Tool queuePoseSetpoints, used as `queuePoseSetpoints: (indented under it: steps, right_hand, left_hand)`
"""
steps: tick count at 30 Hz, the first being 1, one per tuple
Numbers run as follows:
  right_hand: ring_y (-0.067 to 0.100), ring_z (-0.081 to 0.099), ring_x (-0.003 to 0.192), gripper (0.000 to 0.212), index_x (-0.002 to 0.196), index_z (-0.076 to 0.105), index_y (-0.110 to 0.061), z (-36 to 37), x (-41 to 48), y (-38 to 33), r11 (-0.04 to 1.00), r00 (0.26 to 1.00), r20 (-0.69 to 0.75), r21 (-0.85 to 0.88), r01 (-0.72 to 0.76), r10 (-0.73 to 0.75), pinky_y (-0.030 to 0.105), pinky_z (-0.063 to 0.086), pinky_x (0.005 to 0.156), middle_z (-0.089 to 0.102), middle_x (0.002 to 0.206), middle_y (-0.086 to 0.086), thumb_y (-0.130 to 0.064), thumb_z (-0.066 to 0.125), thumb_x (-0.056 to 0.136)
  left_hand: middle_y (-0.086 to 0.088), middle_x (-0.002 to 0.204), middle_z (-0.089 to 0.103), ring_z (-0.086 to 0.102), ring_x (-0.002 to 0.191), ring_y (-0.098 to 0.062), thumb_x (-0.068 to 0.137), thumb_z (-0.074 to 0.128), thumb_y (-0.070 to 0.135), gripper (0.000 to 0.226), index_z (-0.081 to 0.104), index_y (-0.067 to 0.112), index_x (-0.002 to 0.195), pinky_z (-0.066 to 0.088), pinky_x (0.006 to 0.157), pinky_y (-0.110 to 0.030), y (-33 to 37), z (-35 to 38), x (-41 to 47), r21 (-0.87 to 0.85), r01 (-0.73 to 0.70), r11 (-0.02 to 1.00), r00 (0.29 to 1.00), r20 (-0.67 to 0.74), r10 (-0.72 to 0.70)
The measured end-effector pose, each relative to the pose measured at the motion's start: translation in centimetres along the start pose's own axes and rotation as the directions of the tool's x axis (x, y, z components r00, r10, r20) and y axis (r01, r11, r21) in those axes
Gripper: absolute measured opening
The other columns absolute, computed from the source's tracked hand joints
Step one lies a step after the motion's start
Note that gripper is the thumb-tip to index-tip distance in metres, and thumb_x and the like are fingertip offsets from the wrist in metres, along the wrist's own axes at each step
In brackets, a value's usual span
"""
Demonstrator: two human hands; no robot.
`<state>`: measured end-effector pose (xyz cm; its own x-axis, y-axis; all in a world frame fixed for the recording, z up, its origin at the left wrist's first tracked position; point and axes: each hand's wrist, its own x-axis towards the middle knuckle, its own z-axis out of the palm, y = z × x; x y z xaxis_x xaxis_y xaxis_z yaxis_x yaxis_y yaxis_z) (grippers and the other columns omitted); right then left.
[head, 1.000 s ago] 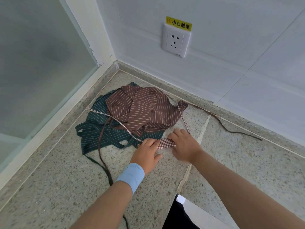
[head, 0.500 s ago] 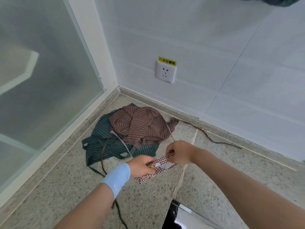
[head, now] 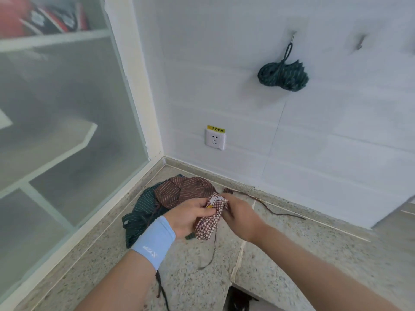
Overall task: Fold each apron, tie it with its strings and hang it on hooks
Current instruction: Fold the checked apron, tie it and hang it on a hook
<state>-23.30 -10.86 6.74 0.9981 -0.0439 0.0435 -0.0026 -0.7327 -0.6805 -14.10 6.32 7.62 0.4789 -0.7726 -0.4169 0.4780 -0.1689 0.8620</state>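
- Checked apron is folded small and held up off the floor, between my two hands.
- My left hand, with a blue wristband, grips one side with curled fingers.
- My right hand holds the other side, close to the left one.
- Behind them, a brown striped apron lies on a green striped apron in the corner.
- A socket is on the wall above.
- Higher up, a rolled green apron hangs from a hook, near another hook.
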Motion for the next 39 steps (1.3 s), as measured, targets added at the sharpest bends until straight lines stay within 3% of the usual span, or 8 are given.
queuePoseSetpoints:
  steps: [3,12,16,21,27,31,34,39]
  right_hand:
    - [0.004,0.060,0.086,0.024,0.099,0.061,-0.030,-1.6,0.8,-2.0,0.976,0.985,-0.094,0.175,-0.126,0.144,0.022,0.044,0.071,0.064,0.092,-0.015,-0.010,0.047,0.099]
    - [0.023,0.072,0.094,0.027,0.100,0.072,-0.015,-5.8,2.0,-6.3,0.797,0.956,0.081,0.535,-0.280,0.281,0.033,0.058,0.080,0.076,0.100,0.006,-0.007,0.047,0.099]
    - [0.026,0.070,0.104,0.025,0.111,0.069,-0.015,-6.2,2.5,-7.2,0.753,0.951,0.161,0.582,-0.308,0.265,0.043,0.056,0.097,0.074,0.111,0.009,-0.012,0.045,0.101]
    - [0.029,0.066,0.109,0.030,0.119,0.063,-0.008,-6.9,2.6,-7.9,0.689,0.958,0.172,0.667,-0.284,0.228,0.050,0.049,0.105,0.069,0.118,0.014,-0.012,0.051,0.092]
    - [0.027,0.070,0.105,0.044,0.120,0.065,-0.004,-7.6,2.9,-8.9,0.658,0.952,0.178,0.690,-0.302,0.250,0.043,0.053,0.100,0.072,0.114,0.012,-0.041,0.059,0.097]
    - [0.026,0.071,0.099,0.038,0.113,0.067,-0.009,-7.8,3.6,-9.1,0.662,0.926,0.119,0.667,-0.342,0.358,0.045,0.057,0.094,0.074,0.107,0.012,-0.044,0.060,0.098]
    - [0.027,0.069,0.107,0.042,0.117,0.064,-0.016,-7.7,3.6,-9.3,0.667,0.929,0.113,0.667,-0.333,0.352,0.053,0.053,0.099,0.072,0.114,0.009,-0.053,0.055,0.098]
    - [0.019,0.058,0.065,0.054,0.111,0.064,-0.012,-8.6,2.6,-8.4,0.667,0.904,0.367,0.619,-0.414,0.221,0.027,0.041,0.049,0.069,0.094,0.006,-0.059,0.039,0.101]
  left_hand:
    - [-0.012,0.116,0.070,0.065,0.104,-0.024,0.095,0.060,0.003,0.032,0.065,0.007,0.126,0.050,0.096,-0.036,1.8,0.9,-0.9,0.117,-0.081,0.990,0.995,-0.043,0.087]
    - [-0.010,0.124,0.066,0.066,0.112,-0.026,0.056,0.094,0.038,0.085,0.057,0.017,0.129,0.051,0.101,-0.048,5.0,1.8,-2.7,0.164,-0.243,0.956,0.922,-0.268,0.281]
    - [-0.015,0.132,0.063,0.059,0.124,-0.031,0.093,0.067,0.024,0.048,0.054,0.009,0.137,0.042,0.110,-0.046,5.5,2.6,-3.1,-0.055,-0.274,0.960,0.960,-0.076,0.269]
    - [-0.016,0.131,0.064,0.058,0.125,-0.031,0.094,0.058,0.027,0.048,0.052,0.009,0.138,0.040,0.113,-0.047,5.8,3.9,-3.1,-0.138,-0.287,0.948,0.958,-0.065,0.280]
    - [-0.006,0.124,0.069,0.065,0.117,-0.022,0.099,0.058,0.029,0.034,0.057,0.021,0.133,0.049,0.105,-0.043,6.2,5.0,-2.6,0.082,-0.287,0.954,0.946,-0.135,0.296]
    - [-0.008,0.123,0.069,0.065,0.116,-0.023,0.083,0.078,0.007,0.058,0.054,0.021,0.133,0.051,0.102,-0.042,6.6,5.0,-2.6,0.218,-0.300,0.929,0.947,-0.050,0.318]
    - [-0.007,0.112,0.071,0.069,0.103,-0.021,0.071,0.085,0.007,0.061,0.056,0.017,0.123,0.057,0.092,-0.039,7.2,4.5,-2.3,0.359,-0.259,0.897,0.913,-0.213,0.349]
    - [-0.015,0.113,0.071,0.071,0.101,-0.031,0.070,0.086,0.010,0.063,0.055,0.007,0.125,0.056,0.090,-0.052,8.9,2.2,-3.0,0.191,-0.219,0.957,0.915,-0.300,0.270]
